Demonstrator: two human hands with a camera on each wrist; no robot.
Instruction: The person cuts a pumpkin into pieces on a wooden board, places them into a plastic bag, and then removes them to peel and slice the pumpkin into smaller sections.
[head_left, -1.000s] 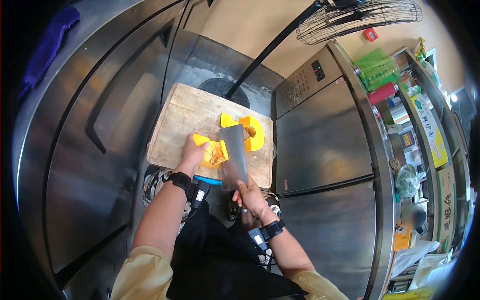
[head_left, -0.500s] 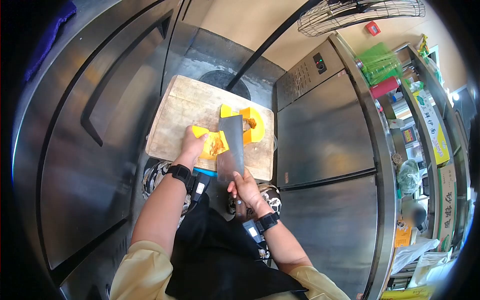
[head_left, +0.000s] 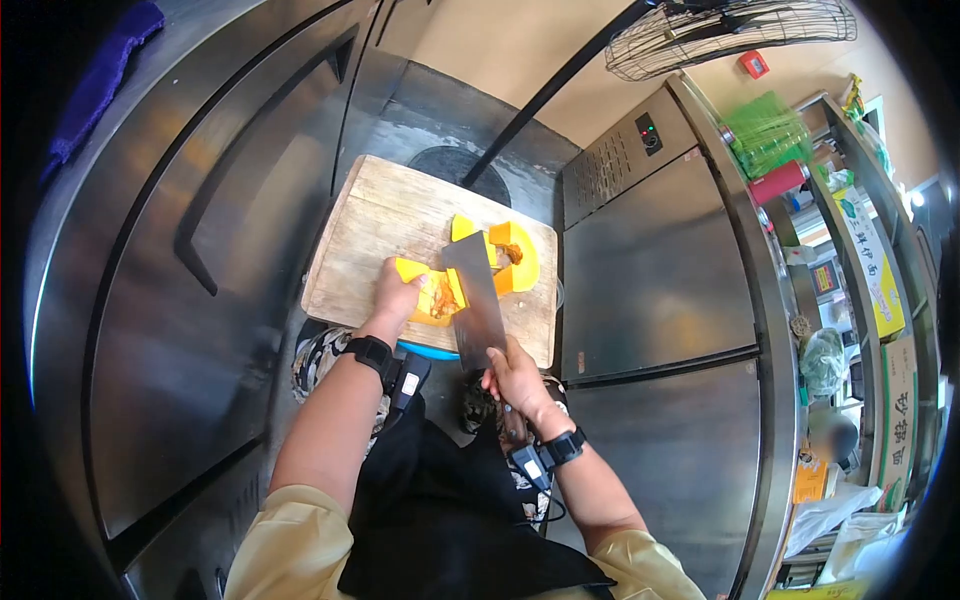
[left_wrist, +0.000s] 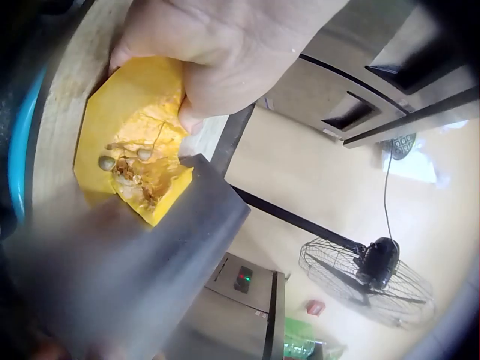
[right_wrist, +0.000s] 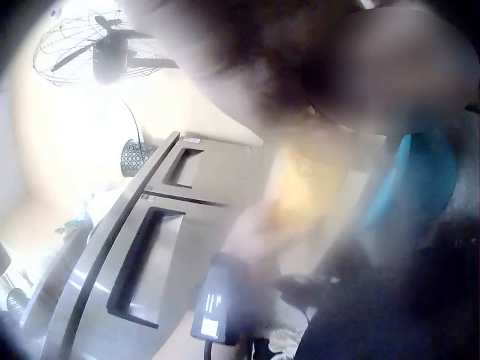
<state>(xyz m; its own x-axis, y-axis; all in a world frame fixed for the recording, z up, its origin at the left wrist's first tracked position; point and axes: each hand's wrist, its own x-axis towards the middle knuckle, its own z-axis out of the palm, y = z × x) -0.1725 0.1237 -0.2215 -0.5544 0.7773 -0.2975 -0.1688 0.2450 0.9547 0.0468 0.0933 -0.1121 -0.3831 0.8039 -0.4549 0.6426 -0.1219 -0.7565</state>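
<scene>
On a wooden cutting board (head_left: 375, 215), my left hand (head_left: 395, 292) grips a chunk of pumpkin (head_left: 435, 303) by its left side, fingers over the yellow flesh. Stringy orange pulp and a few seeds show on the chunk (left_wrist: 142, 142) in the left wrist view. My right hand (head_left: 520, 378) holds a cleaver (head_left: 480, 305) by its wooden handle, thumb near the base of the blade. The wide blade stands along the chunk's right cut edge. Behind the blade lie a larger curved pumpkin piece (head_left: 522, 268) and a small yellow piece (head_left: 462, 227). The right wrist view is blurred.
Something blue (head_left: 430, 351) shows under the board's near edge. Steel cabinets stand close on the left (head_left: 240, 200) and right (head_left: 650, 270). A fan's black pole (head_left: 560, 95) rises behind the board. Loaded shelves (head_left: 870, 300) line the far right.
The cleaver blade now leans more, its far end tipped left against the chunk's cut edge. My left hand keeps its grip on the chunk. The head view has shifted slightly.
</scene>
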